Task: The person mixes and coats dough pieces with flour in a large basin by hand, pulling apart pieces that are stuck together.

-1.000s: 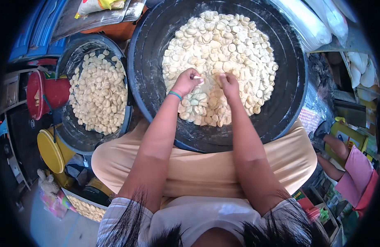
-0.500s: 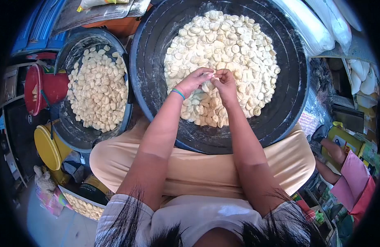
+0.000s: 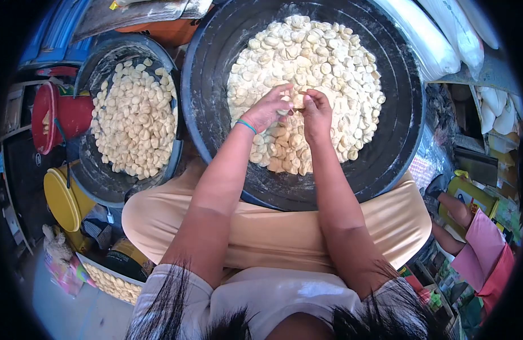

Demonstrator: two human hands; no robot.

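A wide black tub (image 3: 213,107) holds a heap of pale, rounded, flattened dough pieces (image 3: 335,62) dusted with white powder. Over the middle of the heap, my left hand (image 3: 268,109) and my right hand (image 3: 318,116) meet with bent fingers. Between their fingertips is one small pale dough piece (image 3: 298,101), pinched from both sides. A teal band circles my left wrist. The fingers partly hide the piece, and its exact shape cannot be made out.
To the left stands a smaller dark tub (image 3: 94,164) with more pale pieces, beside a red bucket (image 3: 74,116) and a yellow bucket (image 3: 63,198). White sacks (image 3: 426,39) lie at the upper right. Another person's leg (image 3: 457,209) shows at the right.
My fingertips have drawn slightly apart, and more of the piece shows between them. My right hand has turned and shifted a little to the right.
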